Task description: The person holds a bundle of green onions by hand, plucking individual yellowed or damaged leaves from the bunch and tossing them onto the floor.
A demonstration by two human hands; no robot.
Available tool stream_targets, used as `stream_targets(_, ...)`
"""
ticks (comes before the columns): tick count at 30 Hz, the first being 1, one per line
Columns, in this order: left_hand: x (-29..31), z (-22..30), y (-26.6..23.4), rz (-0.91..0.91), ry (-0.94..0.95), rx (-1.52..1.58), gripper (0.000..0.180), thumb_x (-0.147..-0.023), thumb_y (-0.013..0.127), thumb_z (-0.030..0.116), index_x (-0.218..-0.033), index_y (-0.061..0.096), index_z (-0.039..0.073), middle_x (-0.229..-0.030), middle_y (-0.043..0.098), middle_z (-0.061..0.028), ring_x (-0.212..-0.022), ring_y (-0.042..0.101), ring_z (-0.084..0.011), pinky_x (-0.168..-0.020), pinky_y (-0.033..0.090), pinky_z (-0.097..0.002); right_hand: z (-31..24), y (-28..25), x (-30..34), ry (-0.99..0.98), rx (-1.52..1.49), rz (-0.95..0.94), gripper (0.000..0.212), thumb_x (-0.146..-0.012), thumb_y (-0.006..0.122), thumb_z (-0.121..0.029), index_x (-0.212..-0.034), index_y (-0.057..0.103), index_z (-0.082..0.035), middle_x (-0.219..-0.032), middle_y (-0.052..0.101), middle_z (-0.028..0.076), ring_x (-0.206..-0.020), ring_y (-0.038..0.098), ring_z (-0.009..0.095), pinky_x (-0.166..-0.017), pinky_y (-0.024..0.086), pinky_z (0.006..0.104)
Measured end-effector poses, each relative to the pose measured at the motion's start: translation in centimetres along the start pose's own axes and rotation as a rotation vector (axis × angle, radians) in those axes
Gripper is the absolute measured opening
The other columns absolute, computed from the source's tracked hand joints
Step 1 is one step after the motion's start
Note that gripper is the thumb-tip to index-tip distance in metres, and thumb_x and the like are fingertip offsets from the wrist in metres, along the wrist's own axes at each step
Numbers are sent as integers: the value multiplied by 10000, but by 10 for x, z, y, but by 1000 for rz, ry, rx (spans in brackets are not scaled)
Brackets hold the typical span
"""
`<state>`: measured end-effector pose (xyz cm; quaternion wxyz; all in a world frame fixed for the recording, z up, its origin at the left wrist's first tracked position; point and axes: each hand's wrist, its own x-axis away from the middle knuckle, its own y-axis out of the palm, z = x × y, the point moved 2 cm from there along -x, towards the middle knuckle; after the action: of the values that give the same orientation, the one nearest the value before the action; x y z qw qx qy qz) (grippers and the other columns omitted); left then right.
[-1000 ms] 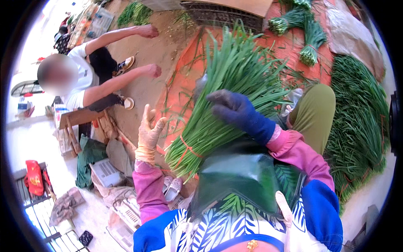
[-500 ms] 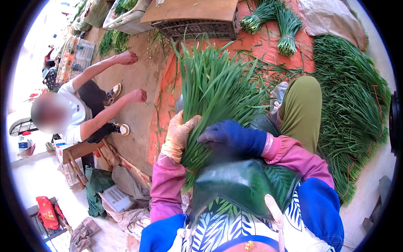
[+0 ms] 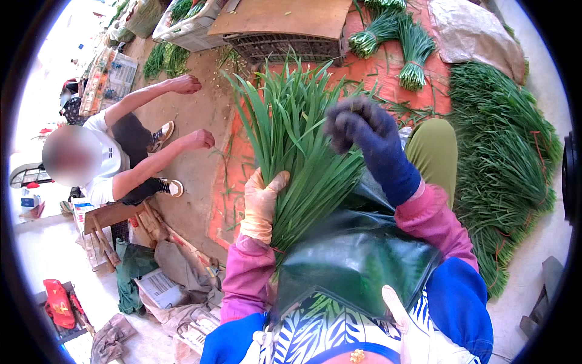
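Observation:
A big bunch of garlic chives (image 3: pixel 303 142) stands in my left hand (image 3: pixel 262 200), which wears a cream glove and is wrapped round the lower stems. The leaves fan out beyond the hand, and a thin red tie (image 3: pixel 278 250) shows low on the bunch. My right hand (image 3: pixel 367 130), in a dark blue glove, is raised at the right side of the leaves. Its fingers are curled in; what they hold, if anything, is hidden. Beneath the bunch a dark green shiny apron (image 3: pixel 357 261) covers my lap.
Tied chive bundles (image 3: pixel 414 64) lie on an orange sheet (image 3: pixel 433 30) strewn with loose leaves. A large chive pile (image 3: pixel 500 164) lies at right, below a pale sack (image 3: pixel 476 36). Ahead stands a board-topped crate (image 3: pixel 282 48). Another person (image 3: pixel 115 151) sits at left, arms stretched out.
My right hand has moved up and to the right, from beside the stems to the leaves' right edge. My left hand keeps its hold on the bunch, whose leaves have spread leftward.

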<state>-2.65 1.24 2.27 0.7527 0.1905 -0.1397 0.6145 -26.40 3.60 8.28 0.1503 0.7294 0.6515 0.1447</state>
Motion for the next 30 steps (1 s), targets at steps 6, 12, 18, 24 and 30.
stream_targets(6, 6, -1, 7, 33, 133, -89, 302, -795, 679, 20, -1086, 601, -7, -1024, 650, -48, -903, 589, -125, -849, 447, -263, 59, -13, -15, -114, 328, 160, 392, -795, 691, -167, -1107, 525, 1, -933, 645, 115, -826, 636, 180, -740, 511, 295)
stream_targets(12, 12, 0, 8, 34, 120, -87, 296, -786, 681, 21, -1071, 604, -7, -1003, 652, -47, -896, 583, -123, -850, 440, -268, 64, 1, 3, 100, 471, 20, 445, -720, 753, -267, -1025, 574, 2, -882, 656, 139, -791, 640, 225, -742, 501, 333)
stream_targets(18, 10, 2, 10, 39, 158, -140, 281, -785, 665, 0, -1061, 608, -6, -993, 651, -43, -875, 588, -119, -828, 453, -266, 78, -7, 3, 162, 235, -67, 294, -738, 724, -247, -893, 620, -21, -721, 604, 15, -623, 546, 129, -592, 463, 293)
stream_targets(24, 8, 1, 6, 11, 163, -107, 282, -784, 654, -20, -1063, 610, 0, -996, 651, -40, -877, 596, -117, -827, 464, -266, 60, -11, 13, 360, 206, -132, 215, -782, 674, -244, -870, 622, -55, -659, 579, 4, -552, 543, 159, -520, 434, 318)
stream_targets(30, 6, 2, 4, -5, 142, -164, 282, -797, 628, -41, -1075, 614, 6, -1018, 651, -40, -894, 596, -117, -832, 462, -261, 45, -5, 17, -275, 984, -92, 175, -778, 635, -292, -810, 591, -126, -705, 584, 149, -607, 583, 351, -507, 459, 409)
